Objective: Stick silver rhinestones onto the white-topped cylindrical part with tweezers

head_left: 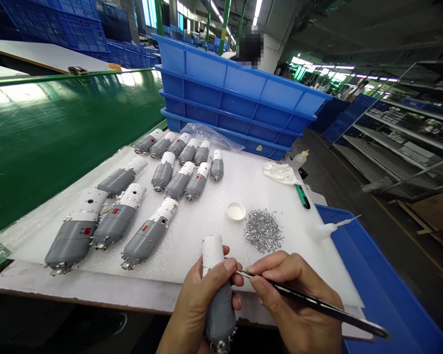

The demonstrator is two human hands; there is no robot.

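Note:
My left hand point(197, 300) is closed around a grey and white model spacecraft point(220, 317), its white end pointing away from me. In my right hand point(299, 295) a pair of dark tweezers point(332, 310) is pinched, the tip meeting the model's side near my left fingertips. Whether the tip grips a small part cannot be made out. Beyond my hands lies a heap of tiny silver pieces point(264, 230), beside a small round white dish point(236, 212). Several similar models rest on the white foam sheet to the left, among them a large one point(142, 241) with a red mark.
Stacked blue bins point(225, 93) stand at the table's far edge. On the right are a white dropper bottle point(323, 231), a crumpled white cloth or glove point(279, 173), a green-handled tool point(301, 195) and a blue tray point(387, 290). A green surface point(77, 113) borders the left.

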